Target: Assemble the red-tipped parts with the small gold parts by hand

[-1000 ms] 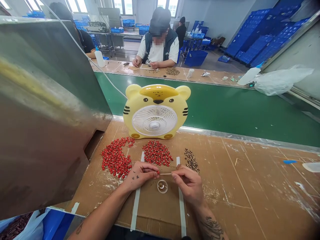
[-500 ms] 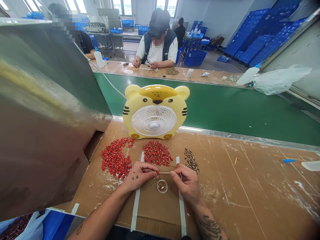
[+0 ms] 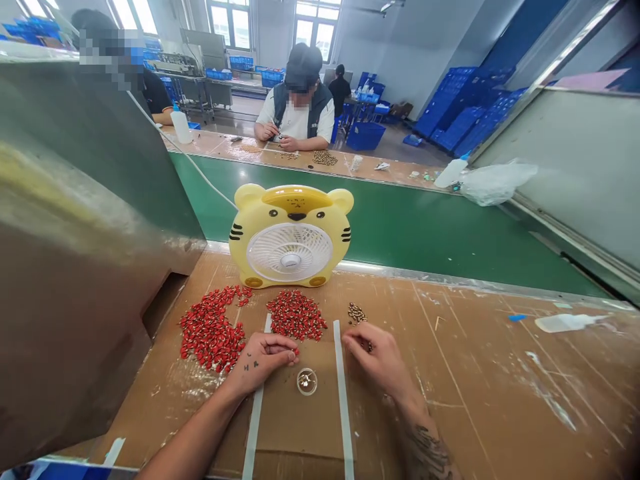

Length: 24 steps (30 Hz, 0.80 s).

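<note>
Between its thumb and fingertips my left hand (image 3: 267,360) pinches a small red piece (image 3: 296,351). My right hand (image 3: 377,353) is at the small pile of black and gold beads (image 3: 357,312), covering part of it. Its fingers are curled in, and whatever they hold is hidden. Below and between the hands, a small clear round dish (image 3: 307,381) with a little shiny content rests on a cardboard sheet (image 3: 300,427). Beyond my left hand lie a larger heap of red pieces (image 3: 213,330) and a second red heap (image 3: 297,315).
A yellow animal-shaped fan (image 3: 291,233) stands behind the heaps. A metal housing (image 3: 85,253) rises on the left. White tape strips (image 3: 343,400) edge the cardboard. A white bottle (image 3: 565,323) lies at the right. Across the green belt (image 3: 425,227) a person (image 3: 297,100) handles small parts.
The thin stick between my hands is no longer visible. My right hand has moved away from my left, over the bead pile. The whole view has shifted.
</note>
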Each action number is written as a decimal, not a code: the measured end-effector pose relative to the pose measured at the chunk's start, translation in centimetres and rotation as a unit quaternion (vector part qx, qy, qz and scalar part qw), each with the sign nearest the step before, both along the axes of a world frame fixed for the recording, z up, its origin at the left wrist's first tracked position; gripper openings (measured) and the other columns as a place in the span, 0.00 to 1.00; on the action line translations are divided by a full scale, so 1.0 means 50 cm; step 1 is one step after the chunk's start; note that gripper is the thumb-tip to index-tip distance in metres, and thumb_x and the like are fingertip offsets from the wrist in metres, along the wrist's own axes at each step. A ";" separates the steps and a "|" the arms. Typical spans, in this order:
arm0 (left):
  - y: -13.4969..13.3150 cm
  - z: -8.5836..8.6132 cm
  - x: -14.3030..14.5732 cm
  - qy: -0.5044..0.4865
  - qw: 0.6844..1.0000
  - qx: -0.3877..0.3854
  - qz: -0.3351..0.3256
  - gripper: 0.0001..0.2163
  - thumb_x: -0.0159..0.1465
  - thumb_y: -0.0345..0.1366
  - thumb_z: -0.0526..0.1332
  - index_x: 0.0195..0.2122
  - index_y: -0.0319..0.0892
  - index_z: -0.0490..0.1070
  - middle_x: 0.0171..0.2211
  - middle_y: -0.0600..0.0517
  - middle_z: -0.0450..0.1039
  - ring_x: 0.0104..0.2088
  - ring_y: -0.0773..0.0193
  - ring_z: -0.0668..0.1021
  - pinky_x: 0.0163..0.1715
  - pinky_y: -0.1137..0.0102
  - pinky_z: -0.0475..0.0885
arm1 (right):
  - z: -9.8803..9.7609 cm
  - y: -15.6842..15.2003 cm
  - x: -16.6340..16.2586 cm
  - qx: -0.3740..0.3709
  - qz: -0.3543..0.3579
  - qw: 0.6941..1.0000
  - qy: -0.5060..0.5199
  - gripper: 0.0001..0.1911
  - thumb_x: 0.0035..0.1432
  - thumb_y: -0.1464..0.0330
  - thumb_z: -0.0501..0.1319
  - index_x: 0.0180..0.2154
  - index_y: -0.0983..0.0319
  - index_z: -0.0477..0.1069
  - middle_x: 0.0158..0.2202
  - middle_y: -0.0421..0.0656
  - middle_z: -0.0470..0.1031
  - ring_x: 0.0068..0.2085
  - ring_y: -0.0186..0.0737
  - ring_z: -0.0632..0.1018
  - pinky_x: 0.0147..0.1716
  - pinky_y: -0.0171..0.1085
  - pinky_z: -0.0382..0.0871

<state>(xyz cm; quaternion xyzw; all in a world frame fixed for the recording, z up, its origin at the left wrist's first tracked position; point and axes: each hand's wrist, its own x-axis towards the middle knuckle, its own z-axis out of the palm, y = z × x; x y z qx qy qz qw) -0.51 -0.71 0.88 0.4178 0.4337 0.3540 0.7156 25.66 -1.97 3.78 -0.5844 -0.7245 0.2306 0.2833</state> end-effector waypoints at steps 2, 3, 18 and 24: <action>0.001 0.001 0.000 0.000 1.000 -0.001 -0.003 0.12 0.49 0.38 0.73 0.32 0.35 0.79 0.27 0.47 0.82 0.29 0.60 0.82 0.34 0.71 0.75 | 0.000 0.022 0.032 0.026 -0.041 0.998 -0.044 0.10 0.63 0.67 0.57 0.36 0.60 0.77 0.33 0.44 0.77 0.34 0.43 0.75 0.34 0.39 0.67; 0.001 0.001 0.001 -0.002 1.000 -0.001 -0.005 0.13 0.49 0.38 0.74 0.32 0.35 0.79 0.27 0.47 0.82 0.30 0.60 0.83 0.34 0.71 0.75 | -0.003 0.032 0.044 0.032 -0.040 0.996 -0.070 0.09 0.62 0.68 0.58 0.37 0.60 0.78 0.34 0.45 0.77 0.37 0.45 0.75 0.37 0.41 0.68; 0.000 -0.012 0.004 -0.034 0.999 0.007 0.018 0.14 0.48 0.39 0.74 0.31 0.35 0.79 0.26 0.47 0.81 0.27 0.62 0.82 0.34 0.70 0.75 | -0.040 0.044 0.025 0.005 -0.052 0.998 0.031 0.09 0.59 0.65 0.60 0.33 0.62 0.78 0.30 0.45 0.80 0.29 0.42 0.78 0.31 0.40 0.73; -0.003 -0.002 0.005 -0.030 0.999 0.012 0.018 0.13 0.48 0.38 0.74 0.31 0.35 0.79 0.25 0.47 0.81 0.27 0.61 0.82 0.33 0.69 0.76 | -0.042 0.007 -0.060 -0.030 0.001 0.981 0.191 0.14 0.55 0.57 0.65 0.28 0.62 0.77 0.31 0.45 0.79 0.32 0.41 0.80 0.31 0.36 0.76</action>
